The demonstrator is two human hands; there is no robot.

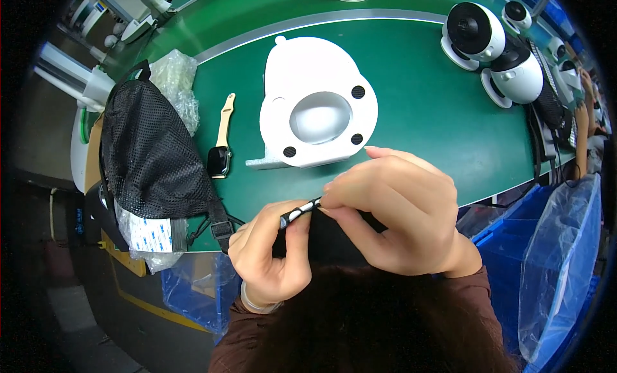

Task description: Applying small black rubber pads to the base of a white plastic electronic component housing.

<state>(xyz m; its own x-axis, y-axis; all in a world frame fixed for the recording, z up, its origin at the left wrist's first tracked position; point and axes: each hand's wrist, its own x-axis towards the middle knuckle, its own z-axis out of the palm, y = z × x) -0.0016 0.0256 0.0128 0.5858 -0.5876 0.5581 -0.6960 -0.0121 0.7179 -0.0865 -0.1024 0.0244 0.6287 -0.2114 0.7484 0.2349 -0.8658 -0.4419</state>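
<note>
Close to the front edge of the table, both of my hands are pinched on a narrow black-and-white strip (299,212), seen nearly edge-on. My left hand (273,251) grips its lower left end between thumb and fingers. At the upper right end, the fingertips of my right hand (402,212) are closed on it and hide that tip. Just beyond my hands lies a white rounded housing (315,61) with an oval hollow. Several round black pads (358,92) show on its face, and a flat ledge juts out at its lower left. It touches neither hand.
Left of the housing lies a smartwatch (219,159) with a beige strap. A black mesh bag (154,151) and bubble wrap (177,84) cover the left edge. White-and-black ball-shaped devices (472,32) stand at the back right. Blue bins (508,257) flank the table; other people's arms show far right.
</note>
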